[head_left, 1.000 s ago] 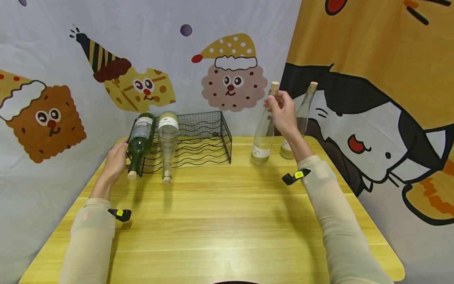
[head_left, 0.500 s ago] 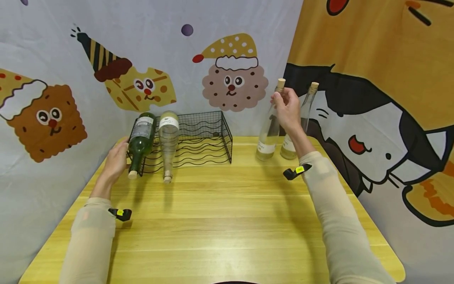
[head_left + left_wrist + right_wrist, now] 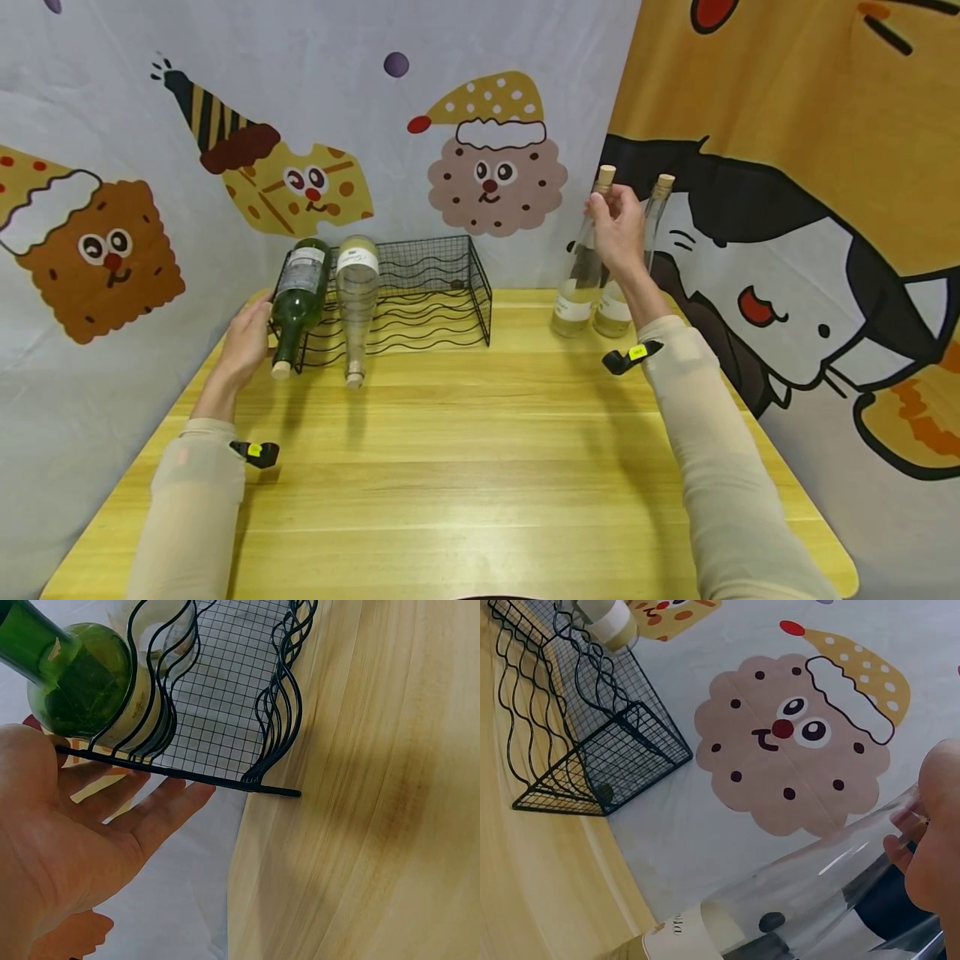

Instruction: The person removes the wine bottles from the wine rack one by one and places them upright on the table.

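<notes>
My right hand [image 3: 622,233] pinches the neck of a clear glass bottle [image 3: 576,287], which has a cork stopper and a white label. Beside it on the right stands a second clear corked bottle [image 3: 613,310], partly hidden by that hand. At the left, my left hand [image 3: 243,342] touches the side of a black wire bottle rack [image 3: 431,317]; in the left wrist view its fingers [image 3: 169,814] extend along the rack's end. The left thumb is hidden. On the rack lie a green bottle [image 3: 297,292] and a clear bottle [image 3: 356,308], corks facing me.
Everything stands on a yellowish wooden table [image 3: 450,467], with the rack and standing bottles near its far edge. A white printed cloth [image 3: 315,50] hangs close behind. An orange printed cloth [image 3: 787,83] hangs along the right side.
My right hand has moved the held bottle right and slightly back, closer to the other standing bottle. The left hand, rack and bottles on it look unmoved.
</notes>
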A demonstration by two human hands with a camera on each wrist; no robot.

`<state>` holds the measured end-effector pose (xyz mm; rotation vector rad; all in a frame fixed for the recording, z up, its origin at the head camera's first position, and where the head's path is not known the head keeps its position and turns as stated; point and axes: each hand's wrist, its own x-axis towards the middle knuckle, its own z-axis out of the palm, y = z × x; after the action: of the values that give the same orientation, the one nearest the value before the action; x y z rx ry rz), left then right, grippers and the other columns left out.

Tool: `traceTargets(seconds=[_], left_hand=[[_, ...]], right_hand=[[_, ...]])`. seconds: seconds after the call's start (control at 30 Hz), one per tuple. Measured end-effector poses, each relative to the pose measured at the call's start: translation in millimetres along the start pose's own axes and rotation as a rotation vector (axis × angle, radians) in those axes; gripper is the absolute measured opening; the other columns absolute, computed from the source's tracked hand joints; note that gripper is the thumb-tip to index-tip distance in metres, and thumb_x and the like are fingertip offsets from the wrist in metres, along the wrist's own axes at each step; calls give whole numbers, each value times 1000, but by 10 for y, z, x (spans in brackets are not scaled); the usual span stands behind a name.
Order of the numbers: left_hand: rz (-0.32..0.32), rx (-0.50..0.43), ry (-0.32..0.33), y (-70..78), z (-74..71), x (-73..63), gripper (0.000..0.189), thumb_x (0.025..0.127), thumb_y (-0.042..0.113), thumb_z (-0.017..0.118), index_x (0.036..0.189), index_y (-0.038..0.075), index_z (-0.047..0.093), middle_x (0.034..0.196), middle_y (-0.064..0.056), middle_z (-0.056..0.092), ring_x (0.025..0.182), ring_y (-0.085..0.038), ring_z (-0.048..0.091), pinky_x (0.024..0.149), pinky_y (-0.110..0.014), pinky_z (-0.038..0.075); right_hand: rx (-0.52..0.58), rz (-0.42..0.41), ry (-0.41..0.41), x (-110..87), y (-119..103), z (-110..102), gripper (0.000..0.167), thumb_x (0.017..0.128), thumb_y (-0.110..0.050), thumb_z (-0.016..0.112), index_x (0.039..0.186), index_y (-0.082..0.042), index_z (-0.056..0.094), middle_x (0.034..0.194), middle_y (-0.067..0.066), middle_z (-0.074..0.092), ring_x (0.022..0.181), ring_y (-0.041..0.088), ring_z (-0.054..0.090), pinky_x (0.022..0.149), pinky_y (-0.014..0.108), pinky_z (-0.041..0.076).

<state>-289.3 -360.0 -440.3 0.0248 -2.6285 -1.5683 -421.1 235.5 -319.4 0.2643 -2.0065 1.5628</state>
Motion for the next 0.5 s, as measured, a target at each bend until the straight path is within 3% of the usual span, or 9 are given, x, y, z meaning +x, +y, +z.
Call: traceTargets(seconds=[0.23,0.5], left_hand=[[-3,1,4,19,17,-4,70,122,46,11,183,12,10,189,-27,10,172,-57,16,122,-76,48],[-21,-9,1,84,18,-34,68,123,42,12,183,10,11,188,-28,9,171,-58,16,122,-71,49]], right_hand=[[-43,19,31,12,30,-31,28,117,-24,64,136,-3,66,113,-5,71,99,1,67,87,20,53],[-66,10,34,43,89,-60,31,118,-24,63,139,-1,65,115,-5,72,102,-2,68,88,18,54]])
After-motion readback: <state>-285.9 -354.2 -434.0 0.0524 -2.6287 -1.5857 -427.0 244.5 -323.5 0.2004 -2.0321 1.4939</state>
